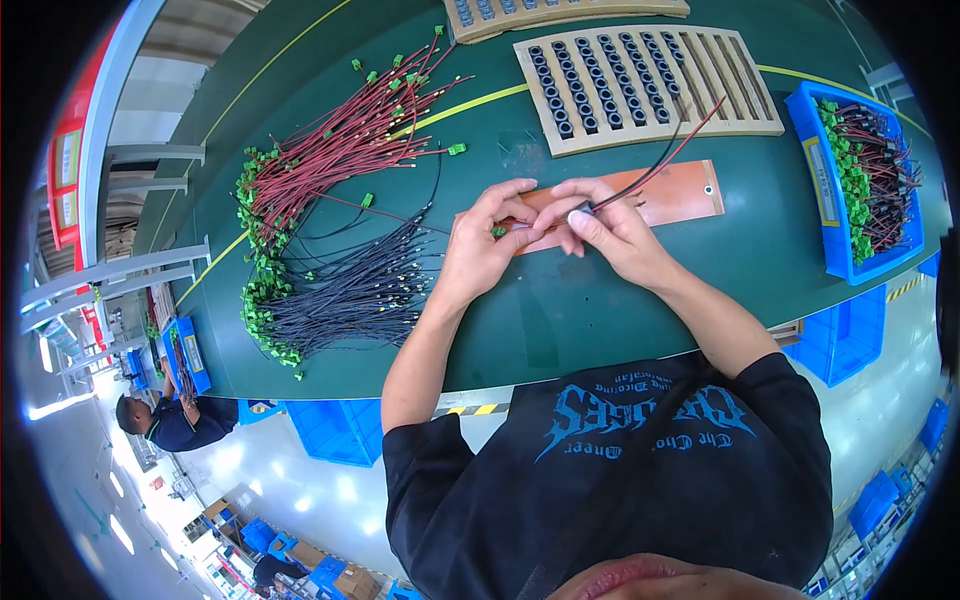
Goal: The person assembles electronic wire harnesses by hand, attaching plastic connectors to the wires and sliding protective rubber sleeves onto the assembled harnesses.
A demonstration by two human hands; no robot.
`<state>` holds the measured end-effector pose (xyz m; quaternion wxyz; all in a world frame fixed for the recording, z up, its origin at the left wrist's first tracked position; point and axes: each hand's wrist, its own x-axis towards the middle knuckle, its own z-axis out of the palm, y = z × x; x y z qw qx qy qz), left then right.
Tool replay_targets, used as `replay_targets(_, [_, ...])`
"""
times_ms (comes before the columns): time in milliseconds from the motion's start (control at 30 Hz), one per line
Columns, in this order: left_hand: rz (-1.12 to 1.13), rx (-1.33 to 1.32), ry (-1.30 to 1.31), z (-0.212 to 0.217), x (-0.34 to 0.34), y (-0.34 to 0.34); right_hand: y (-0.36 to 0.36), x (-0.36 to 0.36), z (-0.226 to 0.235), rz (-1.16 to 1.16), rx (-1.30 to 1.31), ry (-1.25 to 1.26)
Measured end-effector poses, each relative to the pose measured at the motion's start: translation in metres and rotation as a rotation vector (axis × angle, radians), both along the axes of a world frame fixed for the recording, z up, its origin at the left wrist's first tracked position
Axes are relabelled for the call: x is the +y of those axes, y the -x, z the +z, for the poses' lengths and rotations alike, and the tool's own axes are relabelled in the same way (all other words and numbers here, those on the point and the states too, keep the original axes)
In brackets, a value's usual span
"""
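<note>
My two hands meet over an orange-brown flat strip [685,195] on the green table. My left hand [476,250] is closed, with a small green connector [498,231] showing between its fingers. My right hand [625,243] pinches a small black cylindrical part [581,209] between thumb and fingers. From that part a red and a black wire [662,163] rise to the upper right. The fingertips nearly touch, and what lies between them is partly hidden. Left of the hands lie a pile of red wires [335,150] and a pile of black wires [350,300], both with green connectors.
Beyond the hands stands a slotted tan tray [705,125] with rows of black ring-like parts; another tray [570,14] sits behind it. A blue bin [838,235] of wired parts is at the right. Blue crates [340,430] stand below the table edge. Another person [190,420] works at far left.
</note>
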<state>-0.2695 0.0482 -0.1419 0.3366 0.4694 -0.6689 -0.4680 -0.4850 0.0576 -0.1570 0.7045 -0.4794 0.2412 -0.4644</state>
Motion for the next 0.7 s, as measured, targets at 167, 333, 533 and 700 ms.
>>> replay_targets(167, [-0.020, -0.027, -0.105, 0.011, 0.000, 0.002, -0.001, 0.004, -0.002, -0.041, 0.236, 0.055])
replay_targets(333, [-0.002, -0.392, 0.939, 0.031, -0.006, 0.005, -0.002, 0.003, 0.000, -0.142, 0.421, 0.055])
replay_targets(533, [-0.489, -1.109, 1.709, 0.088, -0.005, 0.054, 0.001, -0.003, 0.023, -0.044, 0.327, -0.125])
replay_targets(700, [-0.496, -1.363, 1.480, 0.109, -0.012, 0.051, -0.001, 0.004, 0.000, -0.239, 0.726, 0.152])
